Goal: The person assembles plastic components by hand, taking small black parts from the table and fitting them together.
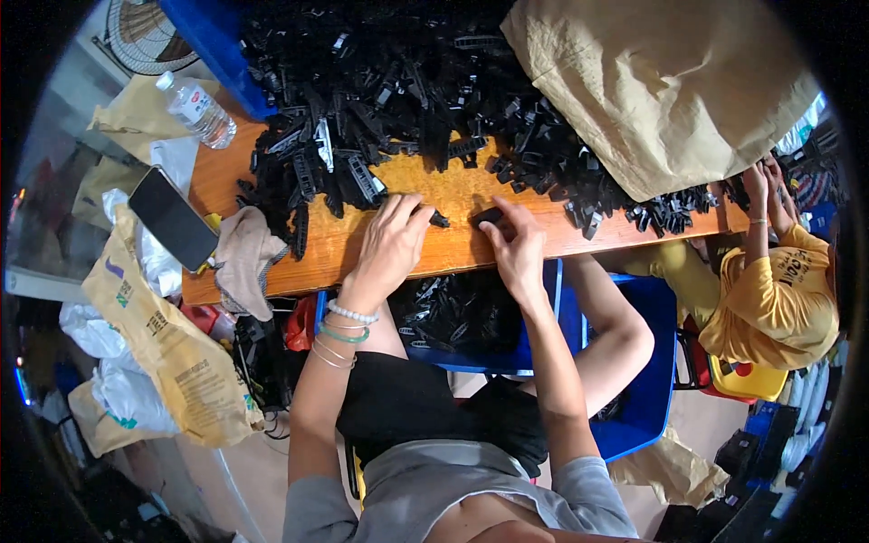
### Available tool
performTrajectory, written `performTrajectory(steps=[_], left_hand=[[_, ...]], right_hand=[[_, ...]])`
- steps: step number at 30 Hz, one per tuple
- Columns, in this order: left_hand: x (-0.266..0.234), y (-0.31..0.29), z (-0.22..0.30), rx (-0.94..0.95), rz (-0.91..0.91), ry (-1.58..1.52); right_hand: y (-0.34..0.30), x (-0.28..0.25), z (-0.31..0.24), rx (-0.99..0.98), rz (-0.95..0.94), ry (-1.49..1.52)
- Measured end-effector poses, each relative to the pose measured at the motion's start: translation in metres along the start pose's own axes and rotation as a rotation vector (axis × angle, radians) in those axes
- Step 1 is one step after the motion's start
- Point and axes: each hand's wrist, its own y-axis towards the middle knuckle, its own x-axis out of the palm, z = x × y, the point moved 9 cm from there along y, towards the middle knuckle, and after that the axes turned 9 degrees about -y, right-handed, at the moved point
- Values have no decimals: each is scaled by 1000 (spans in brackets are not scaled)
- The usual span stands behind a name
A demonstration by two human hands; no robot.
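Black rectangular plastic piece (487,217) is pinched by the right hand (519,249) over the orange-brown wooden table (457,249); near it, a small black jagged part (439,220) is apparently grasped by the left hand (396,237).

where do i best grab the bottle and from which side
Likely around the middle of the bottle, left hand coming from the near side: its body is round there, the cap points away, and black parts are heaped to its right.
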Motion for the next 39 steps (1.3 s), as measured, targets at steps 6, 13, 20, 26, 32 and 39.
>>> performTrajectory(steps=[6,13,20,26,32,39], left_hand=[[-5,-25,12,-84,54,-173],[-2,-20,-8,-239,114,-529],[5,-7,-10,-132,-41,-389],[6,-7,-11,-162,-60,-422],[9,-5,-15,-177,-63,-462],[9,-5,-15,-190,-63,-486]], right_hand=[[-6,-17,-15,-240,-74,-253],[-9,-14,18,111,-151,184],[2,-7,5,-93,-244,65],[8,2,0,-154,-281,65],[11,4,1,-204,-292,103],[22,12,6,-97,-447,70]])
